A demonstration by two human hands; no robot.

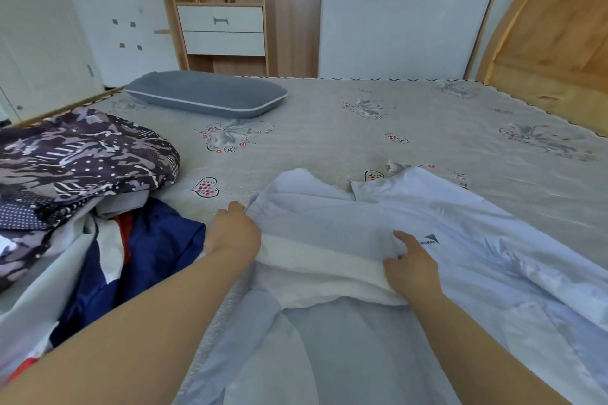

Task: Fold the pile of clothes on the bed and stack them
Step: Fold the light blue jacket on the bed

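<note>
A thin pale blue jacket [460,240] lies spread across the near part of the bed [329,128], with a white band of lining showing across its middle. My left hand [232,233] pinches its left edge. My right hand [411,268] grips a fold of the same jacket beside a small dark logo. A pile of clothes [108,240] lies to the left: a navy, white and red garment and pale fabric, heaped and unfolded.
A dark patterned quilt [75,154] is bunched at the left edge of the bed. A grey pillow [205,94] lies at the far left. A wooden headboard [552,43] rises at the right, a wardrobe with drawers [223,29] behind.
</note>
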